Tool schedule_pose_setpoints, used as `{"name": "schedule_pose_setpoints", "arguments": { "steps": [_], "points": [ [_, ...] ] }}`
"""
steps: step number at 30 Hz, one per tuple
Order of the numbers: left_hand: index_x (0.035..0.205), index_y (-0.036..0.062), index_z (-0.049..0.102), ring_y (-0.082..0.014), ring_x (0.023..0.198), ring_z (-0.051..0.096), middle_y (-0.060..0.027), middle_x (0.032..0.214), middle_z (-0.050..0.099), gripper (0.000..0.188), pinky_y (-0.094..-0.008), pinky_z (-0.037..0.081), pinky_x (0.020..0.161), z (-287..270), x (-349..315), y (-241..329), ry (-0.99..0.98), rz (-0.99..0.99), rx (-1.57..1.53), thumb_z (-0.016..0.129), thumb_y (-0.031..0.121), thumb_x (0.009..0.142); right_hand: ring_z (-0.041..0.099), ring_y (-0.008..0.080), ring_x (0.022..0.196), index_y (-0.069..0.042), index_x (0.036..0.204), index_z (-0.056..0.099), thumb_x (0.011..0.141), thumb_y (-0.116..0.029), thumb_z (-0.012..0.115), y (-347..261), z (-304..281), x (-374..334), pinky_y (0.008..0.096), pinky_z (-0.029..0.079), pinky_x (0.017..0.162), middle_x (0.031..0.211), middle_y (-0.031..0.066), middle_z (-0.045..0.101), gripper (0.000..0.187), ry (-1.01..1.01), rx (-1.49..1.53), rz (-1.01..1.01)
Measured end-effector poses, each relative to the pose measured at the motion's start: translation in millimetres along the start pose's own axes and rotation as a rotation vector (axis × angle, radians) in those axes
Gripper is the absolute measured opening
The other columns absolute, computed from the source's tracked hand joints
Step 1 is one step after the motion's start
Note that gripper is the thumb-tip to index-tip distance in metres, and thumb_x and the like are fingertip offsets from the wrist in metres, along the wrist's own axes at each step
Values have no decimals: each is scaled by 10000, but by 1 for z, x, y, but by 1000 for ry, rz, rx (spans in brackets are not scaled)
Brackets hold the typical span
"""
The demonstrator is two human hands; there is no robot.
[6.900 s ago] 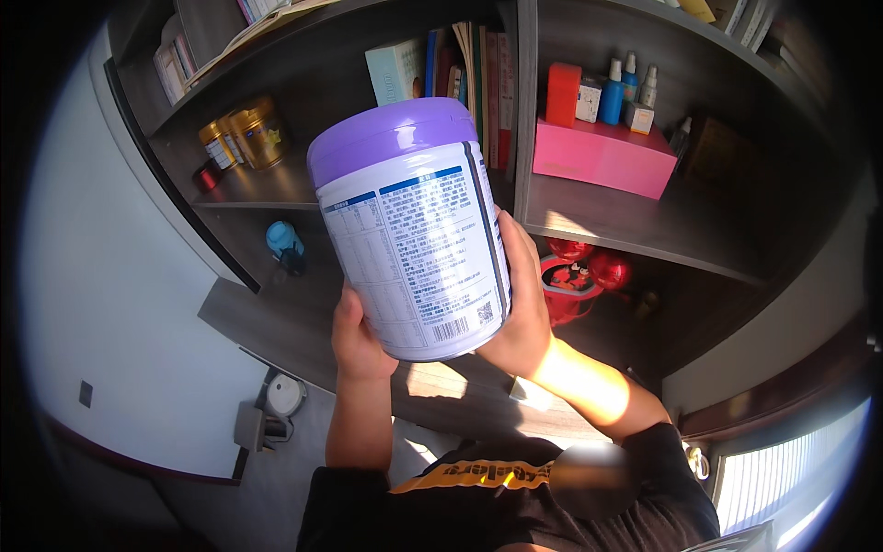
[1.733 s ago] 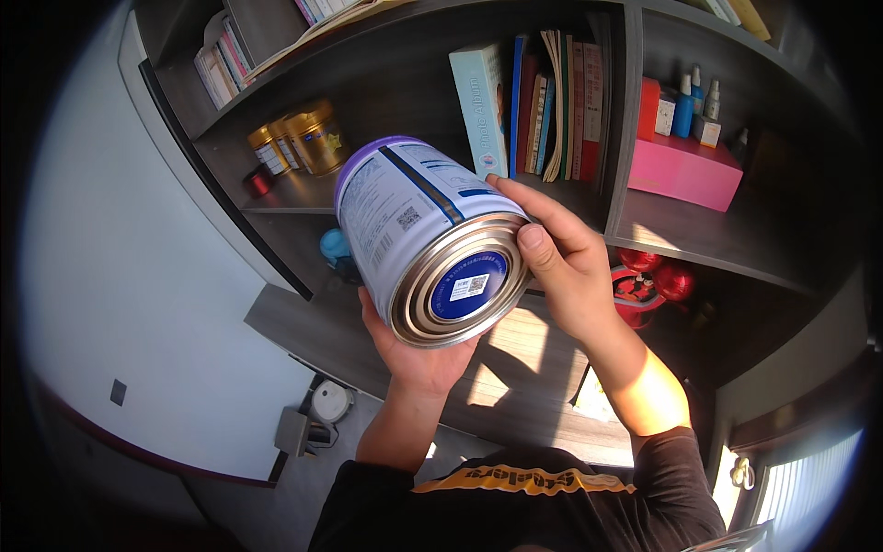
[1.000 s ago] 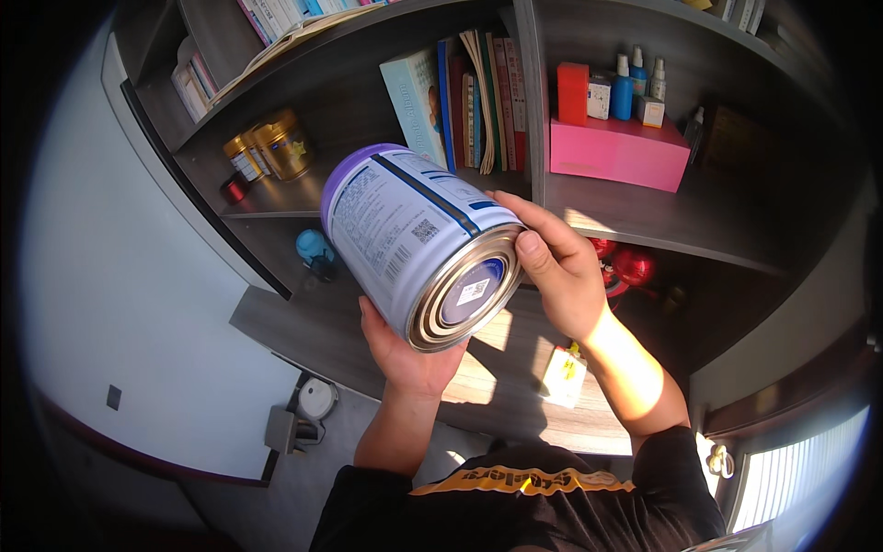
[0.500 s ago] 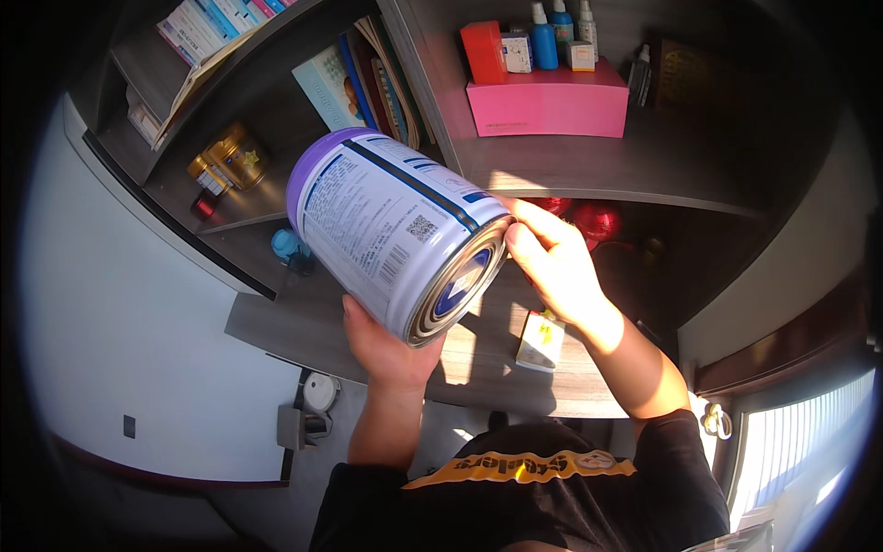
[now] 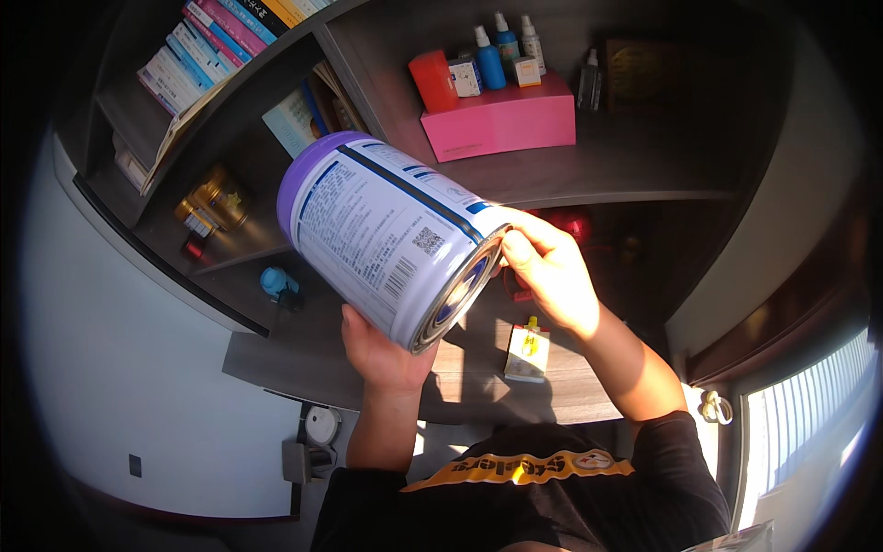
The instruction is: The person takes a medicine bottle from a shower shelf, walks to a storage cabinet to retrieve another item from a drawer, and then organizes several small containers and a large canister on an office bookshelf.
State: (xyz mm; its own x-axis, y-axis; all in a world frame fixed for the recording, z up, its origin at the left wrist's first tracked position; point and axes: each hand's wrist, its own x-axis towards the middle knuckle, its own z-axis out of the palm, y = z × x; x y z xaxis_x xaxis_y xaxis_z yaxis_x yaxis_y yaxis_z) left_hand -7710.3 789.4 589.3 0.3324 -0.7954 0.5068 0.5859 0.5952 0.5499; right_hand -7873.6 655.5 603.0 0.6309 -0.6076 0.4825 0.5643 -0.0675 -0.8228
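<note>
A large white tin can [image 5: 377, 225] with a purple lid is held up in the air, tilted on its side. Its lid points to the upper left and its metal base to the lower right. Small print, a barcode and a square code cover the side facing me. My left hand [image 5: 386, 354] supports it from below near the base, the thumb along the side and the other fingers hidden behind it. My right hand [image 5: 556, 271] grips the base rim, its thumb on the metal edge. Below, a small white and yellow packet [image 5: 527, 354] lies on the wooden desk.
On the shelf ahead stands a pink box [image 5: 501, 120] with a red box [image 5: 432, 81], small cartons and spray bottles on top. Books [image 5: 216, 41] fill the upper left shelves. Golden jars [image 5: 216, 202] and a blue object [image 5: 273, 281] sit at left. A window [image 5: 805, 432] is at right.
The can has turned slightly, so its metal base shows less and its printed side more. Both hands keep their hold. The shelves have shifted left in view.
</note>
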Motion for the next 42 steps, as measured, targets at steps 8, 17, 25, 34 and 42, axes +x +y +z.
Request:
{"name": "schedule_pose_setpoints", "arguments": {
  "steps": [8,17,25,34,42],
  "points": [
    [1500,135,423,-275,1335,521,-97,1456,533,761,-484,415,1112,-7,7,-5,53,-29,-64,482,651,944,623,144,1097,7,1353,576,1023,-244,607,-5,2,-1,312,503,973,1213,81,670,416,13,-31,-44],
    [1514,129,390,-284,1334,521,-96,1479,507,775,-501,420,1103,-22,16,-4,17,21,-14,501,640,942,631,179,1109,8,1369,554,1042,-302,563,6,-1,3,314,527,931,1218,99,664,450,-15,-43,-9],
    [1485,43,399,-279,1304,546,-130,1434,541,779,-466,473,1072,-63,-2,-19,-198,5,60,684,471,900,612,210,1135,-18,1485,403,1042,-479,486,29,-16,-28,342,563,871,1403,129,540,644,8,16,124],
    [1420,-6,430,-249,1201,605,-157,1362,565,831,-372,516,993,-93,-30,-37,-504,-68,960,874,284,781,387,328,1443,-69,1589,152,886,-813,375,61,-21,-90,561,335,1149,1594,152,332,1048,212,766,402],
    [1554,53,-212,-331,1404,419,-248,1520,347,1454,-465,369,1139,-99,-76,-85,-282,-598,829,944,220,687,542,284,1288,-97,1444,432,1040,-557,395,143,-50,-175,486,462,1049,1417,131,527,614,705,740,820]
  ]
}}
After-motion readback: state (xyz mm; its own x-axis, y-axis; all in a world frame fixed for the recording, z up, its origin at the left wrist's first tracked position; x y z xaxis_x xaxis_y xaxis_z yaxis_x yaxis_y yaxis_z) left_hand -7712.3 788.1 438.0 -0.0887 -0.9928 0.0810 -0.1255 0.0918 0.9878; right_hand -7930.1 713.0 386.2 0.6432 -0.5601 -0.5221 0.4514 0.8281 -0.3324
